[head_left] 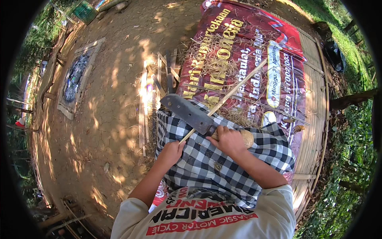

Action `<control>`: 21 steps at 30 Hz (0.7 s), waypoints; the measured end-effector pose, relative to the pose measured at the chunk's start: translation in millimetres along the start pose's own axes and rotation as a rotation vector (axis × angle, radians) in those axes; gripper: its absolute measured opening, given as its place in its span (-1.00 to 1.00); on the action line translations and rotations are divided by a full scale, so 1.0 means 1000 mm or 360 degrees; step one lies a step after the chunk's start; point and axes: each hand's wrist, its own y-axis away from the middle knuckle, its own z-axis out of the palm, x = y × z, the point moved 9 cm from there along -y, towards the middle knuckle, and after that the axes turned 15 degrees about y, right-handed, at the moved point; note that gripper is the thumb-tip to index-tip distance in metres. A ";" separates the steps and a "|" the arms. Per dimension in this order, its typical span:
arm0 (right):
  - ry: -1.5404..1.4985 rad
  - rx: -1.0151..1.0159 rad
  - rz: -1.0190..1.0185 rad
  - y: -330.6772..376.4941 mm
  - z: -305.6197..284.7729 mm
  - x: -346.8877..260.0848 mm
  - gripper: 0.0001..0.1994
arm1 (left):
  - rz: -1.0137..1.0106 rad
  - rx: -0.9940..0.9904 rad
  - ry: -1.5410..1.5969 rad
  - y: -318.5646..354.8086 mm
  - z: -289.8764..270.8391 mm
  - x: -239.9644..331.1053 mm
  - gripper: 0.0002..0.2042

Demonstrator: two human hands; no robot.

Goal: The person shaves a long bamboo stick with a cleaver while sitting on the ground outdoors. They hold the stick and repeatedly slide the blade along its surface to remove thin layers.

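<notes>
The right hand (pixel 227 140) grips the wooden handle of a broad, dark machete (pixel 190 113), whose blade lies across a long thin bamboo strip (pixel 227 97). The left hand (pixel 172 151) holds the strip's near end. Both rest over a black-and-white checked cloth (pixel 223 167) on the lap. Beyond lies a red printed banner (pixel 246 59) strewn with dry shavings, on a bamboo platform (pixel 314 119) beside bare earth (pixel 115 103).

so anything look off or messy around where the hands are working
Mostly litter: dry shavings lie strewn across the red banner, and split slats sit scattered at its edge. The blade and stick look sound.
</notes>
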 end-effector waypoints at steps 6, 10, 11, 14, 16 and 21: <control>0.0191 0.0057 -0.0267 -0.006 0.002 -0.005 -0.44 | -0.0066 0.0011 0.0043 0.016 -0.008 -0.010 -0.57; 0.0302 -0.0003 0.0080 0.004 0.004 0.061 -0.44 | 0.0014 -0.0077 -0.0049 0.000 0.000 0.011 -0.56; 0.0332 0.0012 0.0112 0.006 0.000 0.065 -0.44 | -0.0027 -0.0121 -0.0053 -0.001 -0.002 0.006 -0.55; 0.0192 -0.0067 0.0204 0.008 0.009 0.040 -0.45 | 0.0010 -0.0141 -0.0009 -0.007 0.001 0.003 -0.54; 0.0120 -0.0019 0.0077 0.004 0.009 0.010 -0.46 | -0.0009 -0.0132 -0.0001 -0.007 0.003 0.003 -0.54; 0.0223 -0.0018 -0.0343 0.001 0.003 -0.018 -0.46 | -0.0012 -0.0062 0.0091 0.007 -0.005 -0.007 -0.55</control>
